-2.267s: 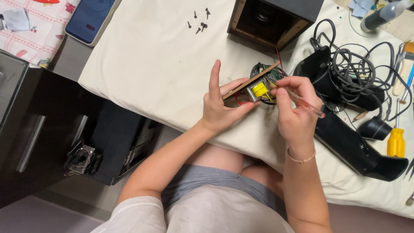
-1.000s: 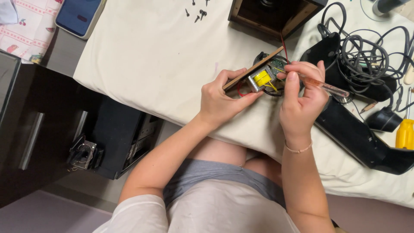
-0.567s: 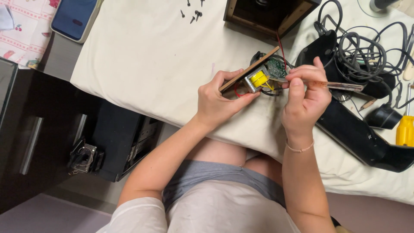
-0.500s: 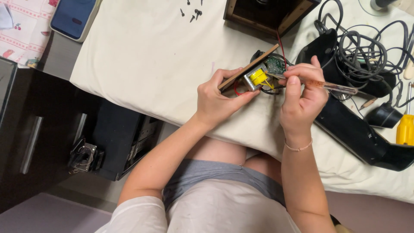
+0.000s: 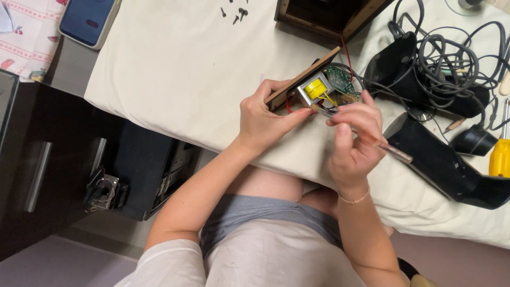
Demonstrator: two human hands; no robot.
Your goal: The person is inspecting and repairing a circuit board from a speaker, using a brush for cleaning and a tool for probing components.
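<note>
My left hand (image 5: 264, 118) grips a brown wooden panel (image 5: 300, 78) that carries a small yellow-wound transformer (image 5: 314, 89) and a green circuit board (image 5: 340, 81). It holds the panel tilted on edge above the cream cloth. My right hand (image 5: 355, 139) is closed around a thin clear-handled screwdriver (image 5: 378, 141). The tool's tip reaches in beside the transformer, just under the panel. Red and yellow wires run from the board toward the wooden box behind.
A cream cloth (image 5: 175, 69) covers the table. Several black screws (image 5: 234, 11) lie at the back. An open wooden speaker box (image 5: 329, 13) sits behind, tangled black cables (image 5: 451, 58) and black housings (image 5: 446, 165) to the right, a yellow-handled screwdriver (image 5: 499, 157) at the far right, a blue phone (image 5: 87, 20) at left.
My right hand has dropped lower and turned, so the screwdriver now slants down to the right with its tip under the transformer. My left hand keeps its grip on the panel.
</note>
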